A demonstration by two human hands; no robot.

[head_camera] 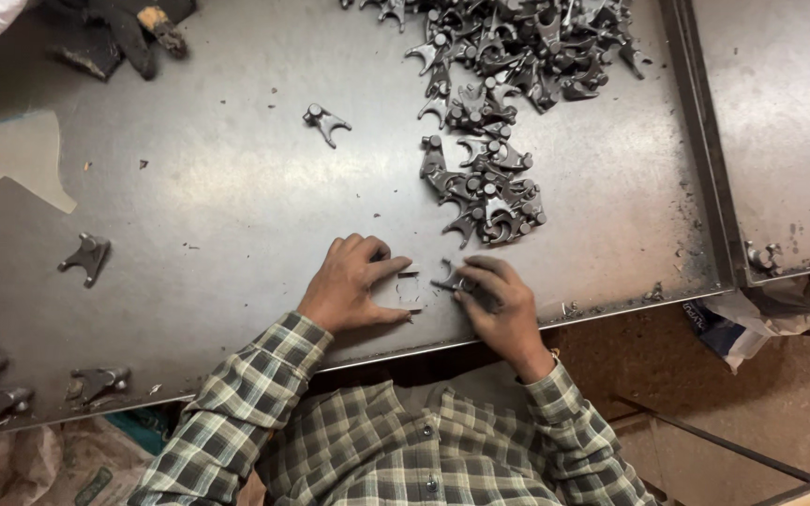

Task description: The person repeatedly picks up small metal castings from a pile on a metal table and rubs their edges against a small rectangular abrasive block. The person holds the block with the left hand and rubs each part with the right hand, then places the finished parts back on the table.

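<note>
Fork casting point(449, 278) pinched in your right hand point(499, 305) looks heavy, rigid; grip its stem. Left hand point(353, 281) rests curled, empty.

Grey steel table point(236, 187); forked metal castings point(494, 112) lie scattered.

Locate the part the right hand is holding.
In the head view, the small fork-shaped metal part sits in the right hand near the table's front edge, beside the left hand.

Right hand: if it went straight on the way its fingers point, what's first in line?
The right hand pinches a small dark metal part, fingers aimed toward the left hand. Straight on, it would likely meet the left hand's thumb first, across a short gap of bare metal table; height is unclear.
</note>
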